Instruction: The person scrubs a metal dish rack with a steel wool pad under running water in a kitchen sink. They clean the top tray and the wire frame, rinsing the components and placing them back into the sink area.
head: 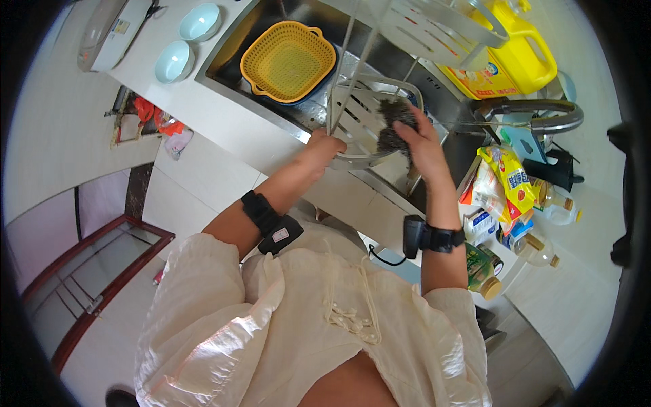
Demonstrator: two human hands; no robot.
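Note:
Over the stainless steel sink (pixel 244 104), my left hand (pixel 325 147) grips the near rim of a tiered rack (pixel 356 109) with slotted shelves and thin upright rods. My right hand (pixel 422 142) holds a dark, wiry scouring pad (pixel 394 124) against the rack's lower slotted shelf. The rack's upper slotted tier (pixel 432 33) rises toward the camera at the top. Right of my right hand, a curved metal faucet (pixel 557 114) reaches over the sink. A yellow plastic basket (pixel 288 61) sits in the sink's left part, with a dark blue rim showing beneath it.
Two pale blue bowls (pixel 199 23) (pixel 174 62) stand on the counter left of the sink. A yellow jug (pixel 524 56) is behind the faucet. Bagged goods (pixel 511 178), bottles (pixel 539 249) and a green container (pixel 480 269) crowd the right counter. A red-framed glass door (pixel 96 285) is lower left.

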